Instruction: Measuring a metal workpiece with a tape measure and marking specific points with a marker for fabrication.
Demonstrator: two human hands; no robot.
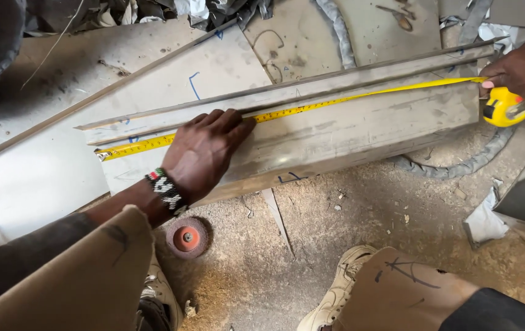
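A long folded sheet-metal piece (pixel 360 129) lies slantwise on the ground. A yellow tape blade (pixel 336 102) runs along its length, with the hooked end (pixel 104 153) at the left. My left hand (pixel 204 153), with a beaded wristband, lies flat on the metal and its fingertips press the blade down. At the far right end, my right hand (pixel 523 68) grips the yellow tape measure case (pixel 506 107) beside the piece's edge.
A larger flat metal sheet (pixel 35 178) with blue pen marks lies under and left of the piece. A red grinding disc (pixel 186 238) and a thin metal sliver (pixel 277 217) lie on the dusty floor. A grey braided hose (pixel 458 167) curves at right. My shoes (pixel 336 294) are below.
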